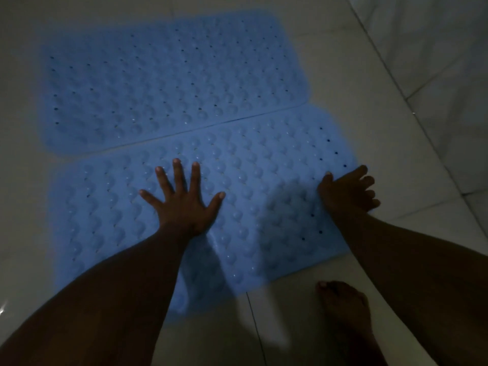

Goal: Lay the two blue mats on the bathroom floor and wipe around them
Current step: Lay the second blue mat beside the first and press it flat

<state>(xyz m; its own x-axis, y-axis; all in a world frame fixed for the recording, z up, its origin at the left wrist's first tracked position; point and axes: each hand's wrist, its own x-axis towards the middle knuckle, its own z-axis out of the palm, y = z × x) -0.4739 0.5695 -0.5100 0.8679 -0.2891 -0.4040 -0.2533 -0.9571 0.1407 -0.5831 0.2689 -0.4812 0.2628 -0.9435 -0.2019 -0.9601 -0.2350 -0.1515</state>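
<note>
Two blue bumpy mats with small holes lie flat on the pale tiled floor, long edges touching. The far mat point(169, 80) lies beyond the near mat point(253, 180). My left hand point(182, 202) presses flat on the middle of the near mat, fingers spread wide. My right hand point(348, 191) sits at the near mat's right edge, fingers curled, thumb on top of the mat; whether it pinches the edge is unclear in the dim light.
Pale floor tiles point(343, 75) with dark grout lines surround the mats. My bare foot point(343, 307) stands on the floor just in front of the near mat's right corner. A wall base or step point(435, 62) runs along the right.
</note>
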